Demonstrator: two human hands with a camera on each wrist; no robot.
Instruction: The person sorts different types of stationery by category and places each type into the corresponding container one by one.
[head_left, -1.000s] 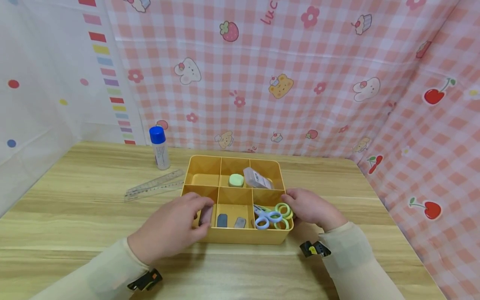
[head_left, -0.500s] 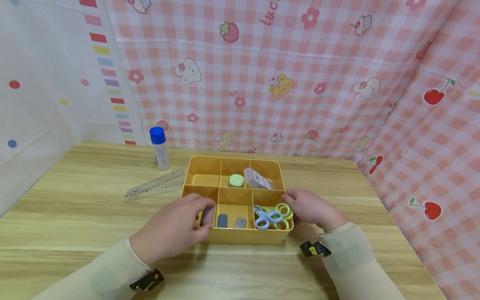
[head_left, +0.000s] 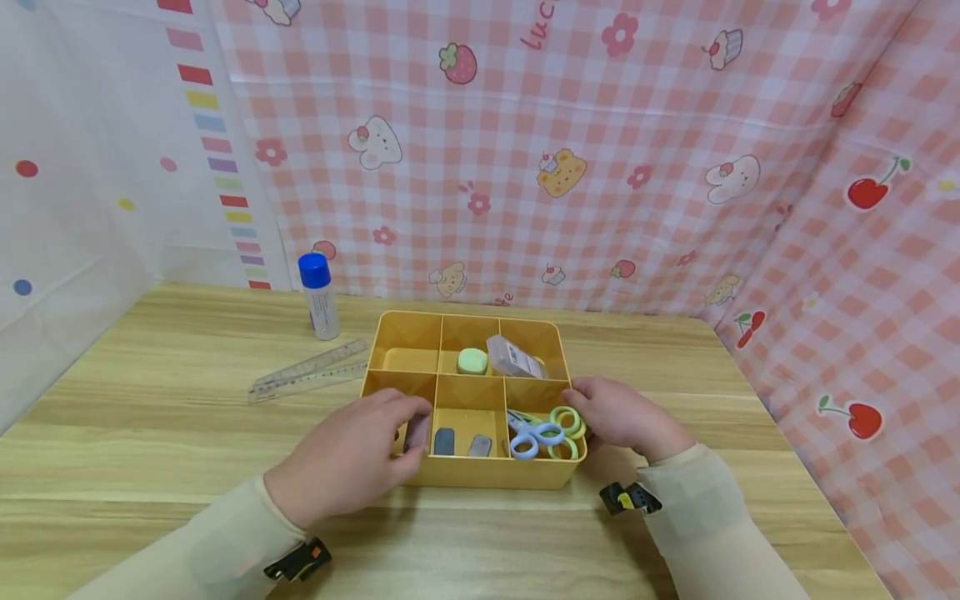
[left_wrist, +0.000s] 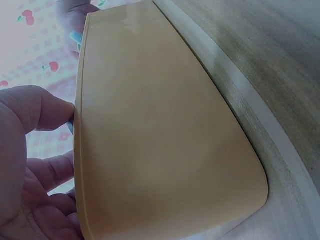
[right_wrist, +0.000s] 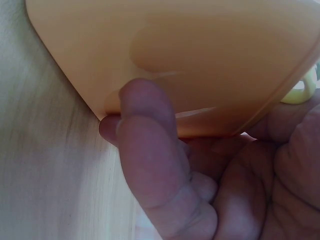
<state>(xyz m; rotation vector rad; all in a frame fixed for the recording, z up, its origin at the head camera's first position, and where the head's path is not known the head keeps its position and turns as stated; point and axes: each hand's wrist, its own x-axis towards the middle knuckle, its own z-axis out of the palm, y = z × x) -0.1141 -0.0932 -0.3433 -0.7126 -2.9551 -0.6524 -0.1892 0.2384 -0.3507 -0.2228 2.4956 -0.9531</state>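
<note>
A yellow six-compartment organizer box sits on the table. My left hand reaches into its front left compartment, thumb and fingers around a small flat mauve-grey piece. In the left wrist view the thumb bends over the front rim, a dark edge showing beneath it. My right hand grips the box's right side, its fingers curled against the outer wall. Two grey flat pieces, one darker and one lighter, lie in the front middle compartment. Blue scissors and green-yellow scissors fill the front right one.
A light green rounded block and a translucent plastic case are in the back compartments, the case leaning over a divider. Clear rulers lie left of the box. A blue-capped glue stick stands behind them. Patterned cloth hangs behind the table.
My left hand has shifted slightly to the right, and the mauve-grey piece has moved with it toward the divider. My right hand and the box stay in place.
</note>
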